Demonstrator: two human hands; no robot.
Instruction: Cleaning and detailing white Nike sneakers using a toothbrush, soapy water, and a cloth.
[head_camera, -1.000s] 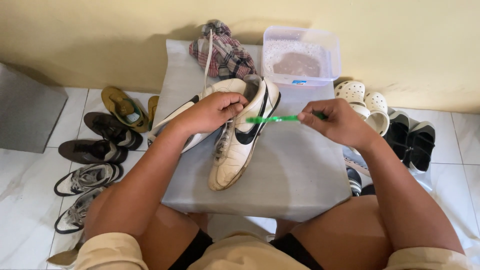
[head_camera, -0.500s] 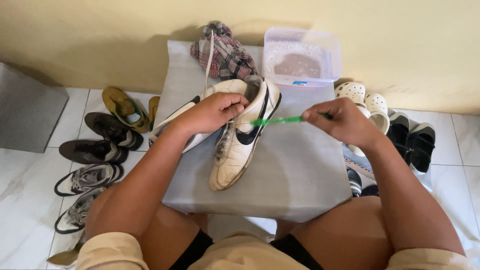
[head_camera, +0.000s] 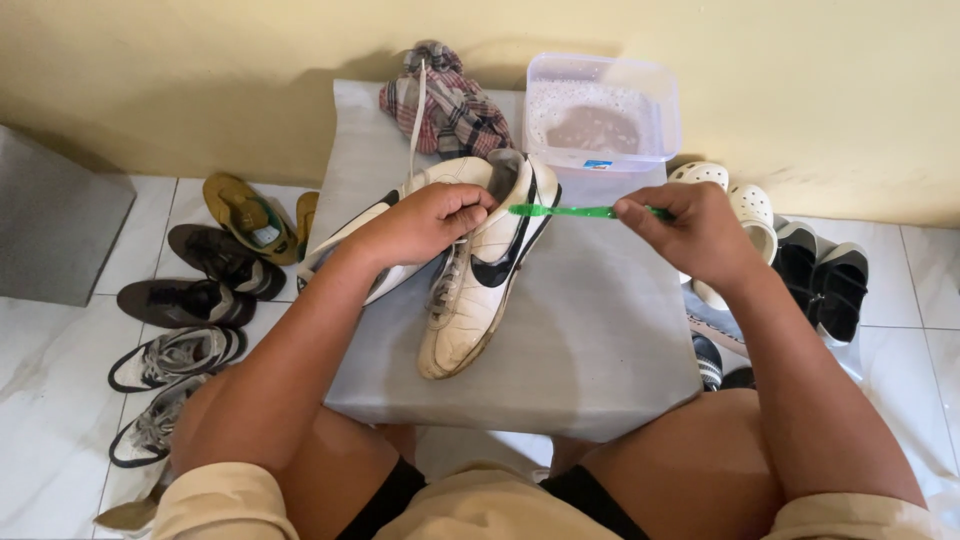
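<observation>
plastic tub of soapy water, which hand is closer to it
Right. The right hand holds the green toothbrush just below the tub. The left hand grips the white shoe, further to the left.

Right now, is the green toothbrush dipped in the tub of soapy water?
No, the right hand holds the green toothbrush level, its head at the white shoe, in front of the plastic tub.

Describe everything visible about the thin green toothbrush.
The thin green plastic toothbrush lies level, pinched at its handle end by the right hand. Its head end reaches the collar of the white leather sneaker with a black curved stripe, which the left hand steadies. Bristles are too small to make out.
</observation>
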